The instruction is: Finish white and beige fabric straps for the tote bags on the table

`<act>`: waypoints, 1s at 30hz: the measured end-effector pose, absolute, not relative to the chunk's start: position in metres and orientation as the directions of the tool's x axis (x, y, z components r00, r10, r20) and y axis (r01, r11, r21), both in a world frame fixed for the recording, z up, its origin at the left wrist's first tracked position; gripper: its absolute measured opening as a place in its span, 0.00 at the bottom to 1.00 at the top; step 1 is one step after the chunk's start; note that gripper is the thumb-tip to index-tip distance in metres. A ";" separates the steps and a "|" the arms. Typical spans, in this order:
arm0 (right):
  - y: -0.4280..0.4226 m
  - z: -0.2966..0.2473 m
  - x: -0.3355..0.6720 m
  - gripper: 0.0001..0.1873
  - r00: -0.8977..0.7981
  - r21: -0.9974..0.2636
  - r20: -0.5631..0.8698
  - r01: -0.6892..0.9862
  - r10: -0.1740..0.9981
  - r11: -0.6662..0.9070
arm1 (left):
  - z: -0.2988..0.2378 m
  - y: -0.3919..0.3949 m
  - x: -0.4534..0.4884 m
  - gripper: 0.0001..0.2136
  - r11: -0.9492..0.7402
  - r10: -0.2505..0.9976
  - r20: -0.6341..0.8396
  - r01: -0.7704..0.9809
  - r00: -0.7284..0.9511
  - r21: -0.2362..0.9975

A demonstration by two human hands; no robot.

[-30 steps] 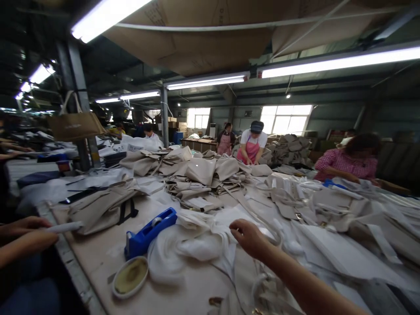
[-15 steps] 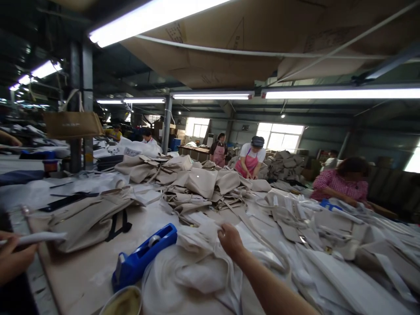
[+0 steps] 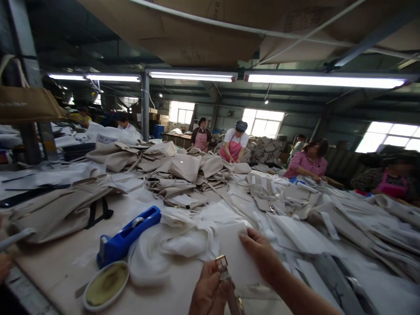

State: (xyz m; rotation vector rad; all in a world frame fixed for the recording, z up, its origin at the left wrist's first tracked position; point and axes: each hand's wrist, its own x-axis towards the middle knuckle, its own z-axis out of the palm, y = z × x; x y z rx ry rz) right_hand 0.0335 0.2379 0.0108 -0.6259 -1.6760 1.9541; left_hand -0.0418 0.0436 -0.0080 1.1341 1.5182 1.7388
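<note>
At the lower centre, my left hand (image 3: 208,288) is closed round a beige strap (image 3: 233,302) with a gold-coloured buckle (image 3: 222,262) standing up from its end. Beside it, my right hand (image 3: 260,251) pinches a thin white sheet (image 3: 231,245) by its upper right edge. The sheet hangs partly behind the strap and my left hand. Just left of the sheet lies a loose coil of soft white wrapping material (image 3: 157,258).
A blue tape dispenser (image 3: 129,236) and a white oval dish with a yellowish pad (image 3: 106,286) stand left. Beige bags (image 3: 62,210) and pieces (image 3: 183,168) heap the table. At the left edge, another person's hand (image 3: 4,267) is by a white strip. Several co-workers are across the table.
My right hand has come back from the white pile with a thin sheet. My left hand has come into view with the buckled strap. The view has turned right and down.
</note>
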 end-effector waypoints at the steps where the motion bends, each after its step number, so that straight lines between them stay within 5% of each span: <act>1: 0.230 0.009 0.041 0.19 -0.784 -0.986 -0.036 -0.072 0.620 -0.149 | -0.007 0.045 -0.040 0.25 -0.206 0.812 0.269 0.176 -0.519 0.963; 9: 0.181 0.009 0.080 0.16 -0.835 -0.985 0.090 -0.154 0.543 -0.073 | 0.006 0.050 -0.022 0.15 -0.063 0.805 0.279 0.392 -0.524 0.918; 21: 0.179 0.035 0.094 0.17 -0.781 -0.964 0.261 -0.246 0.568 0.106 | 0.030 0.056 -0.005 0.12 -0.147 0.734 0.220 0.166 -0.643 0.975; 30: 0.174 0.030 0.099 0.20 -0.826 -0.976 0.195 -0.214 0.529 0.026 | 0.030 0.055 -0.005 0.32 -0.210 0.655 0.105 -0.048 -0.748 0.976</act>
